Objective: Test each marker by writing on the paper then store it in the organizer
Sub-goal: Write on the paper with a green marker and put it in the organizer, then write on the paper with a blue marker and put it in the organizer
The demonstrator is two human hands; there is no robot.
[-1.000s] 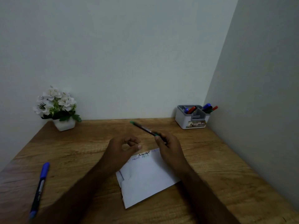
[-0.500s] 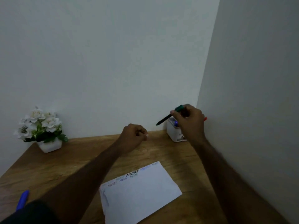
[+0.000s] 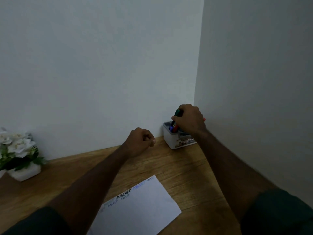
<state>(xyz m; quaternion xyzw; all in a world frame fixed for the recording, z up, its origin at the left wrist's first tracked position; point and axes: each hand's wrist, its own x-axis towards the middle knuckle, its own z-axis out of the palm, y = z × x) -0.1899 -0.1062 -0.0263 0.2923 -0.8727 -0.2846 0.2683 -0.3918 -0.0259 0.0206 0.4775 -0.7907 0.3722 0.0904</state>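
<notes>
My right hand (image 3: 190, 118) grips a green-capped marker (image 3: 176, 115) and holds it nearly upright, tip down inside the white organizer (image 3: 179, 140) in the far right corner of the desk. A blue and a red marker stand in the same organizer, partly hidden by my hand. My left hand (image 3: 139, 141) hovers over the desk left of the organizer, curled into a fist with nothing in it. The white paper (image 3: 140, 207) lies near the front of the desk, with several short written words along its top edge.
A white pot of white flowers (image 3: 18, 156) stands at the far left of the wooden desk (image 3: 186, 173). Walls close the desk in at the back and right, right behind the organizer.
My right hand carried the green marker from above the paper to the organizer and turned it tip down into it. My left hand lifted off the paper and moved forward. The view tilted up.
</notes>
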